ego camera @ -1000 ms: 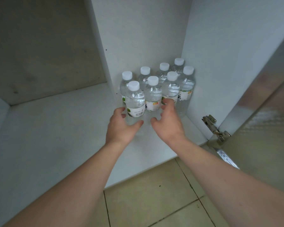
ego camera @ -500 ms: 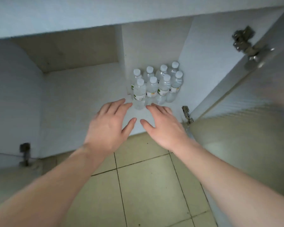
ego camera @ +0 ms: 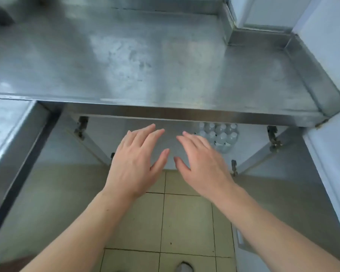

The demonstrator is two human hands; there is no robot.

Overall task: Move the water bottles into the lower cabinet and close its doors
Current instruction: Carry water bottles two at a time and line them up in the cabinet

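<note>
Under the steel tabletop [ego camera: 165,55], right of centre, the clear white-capped water bottles [ego camera: 221,135] now sit clustered inside the lower cabinet. Left hand [ego camera: 134,163] and right hand [ego camera: 201,165] have pulled back out, empty, fingers spread. Both steel doors [ego camera: 283,185] still hang open, so closing's next.

Lower cabinet floor [ego camera: 171,140]: white, both doors open. A tight cluster of capped water bottles [ego camera: 221,137] stands upright at its right rear. Steel countertop [ego camera: 145,55] above; tiled floor [ego camera: 185,218] in front.
</note>
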